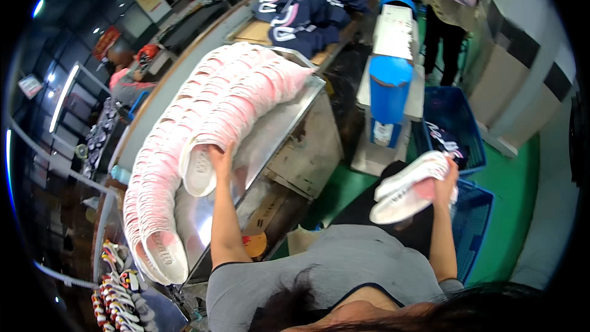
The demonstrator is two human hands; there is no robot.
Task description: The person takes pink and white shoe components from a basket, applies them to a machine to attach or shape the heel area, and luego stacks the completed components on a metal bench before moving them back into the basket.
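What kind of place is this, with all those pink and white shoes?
Probably a shoe factory floor: long rows of pink-white shoes on a metal table, dark shoe uppers piled behind, and blue crates on the floor.

Two long rows of soles lie stacked on edge on the desk, at the person's left. The left hand rests on the near end of the right row. Right of the desk stands a machine; behind it a pile of uppers lies on another desk. Two crates sit on the floor at the right, one before the other. The right hand holds a few soles above the nearer crate
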